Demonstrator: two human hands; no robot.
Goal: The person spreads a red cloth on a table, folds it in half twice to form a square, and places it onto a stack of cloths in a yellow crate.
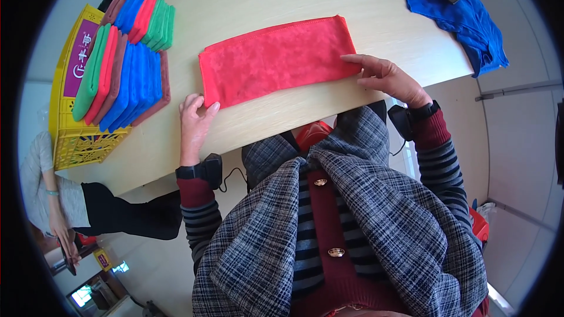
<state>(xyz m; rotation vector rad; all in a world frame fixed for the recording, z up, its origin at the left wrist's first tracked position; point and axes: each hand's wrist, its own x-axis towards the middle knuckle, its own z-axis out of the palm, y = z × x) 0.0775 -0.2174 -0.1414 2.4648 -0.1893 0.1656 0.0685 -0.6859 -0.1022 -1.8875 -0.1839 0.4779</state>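
A red cloth (273, 61), folded into a long strip, lies flat on the pale wooden table (252, 0). My left hand (194, 118) pinches the strip's near left corner at the table's front. At the strip's right end my right hand (389, 77) rests with the fingers flat on the cloth's near corner. Both wrists carry a black band with a small device.
Stacks of folded cloths (126, 58) in green, red, blue and brown stand at the table's left. Beside them sits a yellow crate (70, 135). A loose blue cloth (464, 14) with a dark flat object on it lies at the far right. Another person (64, 199) is at the lower left.
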